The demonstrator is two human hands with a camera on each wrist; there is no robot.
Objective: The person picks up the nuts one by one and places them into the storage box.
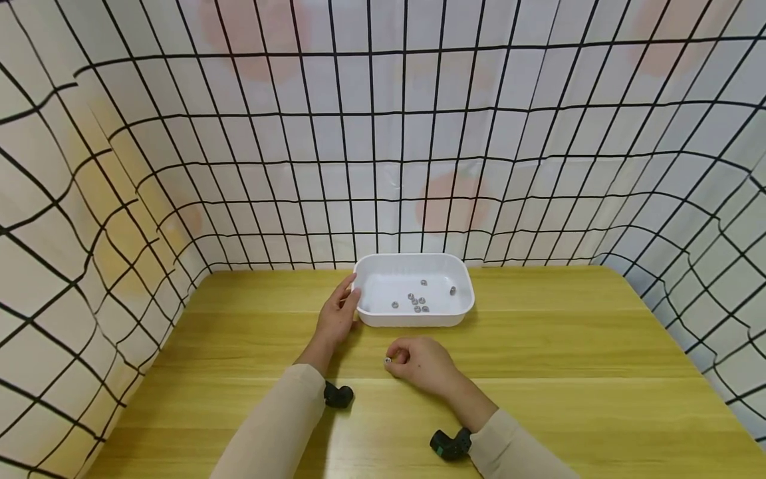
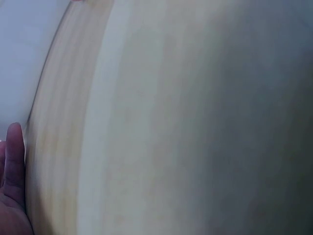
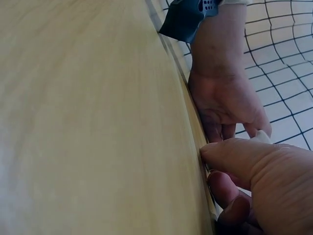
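My left hand [image 1: 336, 318] rests against the left end of a white plastic tray [image 1: 413, 320], its fingers fairly straight along the wall and rim. In front of the tray, just above the table, my right hand [image 1: 423, 364] pinches a small silvery nut-like piece [image 1: 387, 360] between thumb and index finger. Several similar small grey pieces [image 1: 415, 302] lie scattered on the tray's floor. The right wrist view shows the right thumb [image 3: 234, 154] close up, with the left hand [image 3: 227, 100] beyond it; the pinched piece cannot be made out there.
The tray stands on a yellow wood-grain table [image 1: 568, 359] near its back edge. Black netting [image 1: 403, 159] over pale sheeting rises behind the table and along both sides. A dark wrist device [image 1: 338, 396] sits at the left cuff, another [image 1: 450, 444] at the right.
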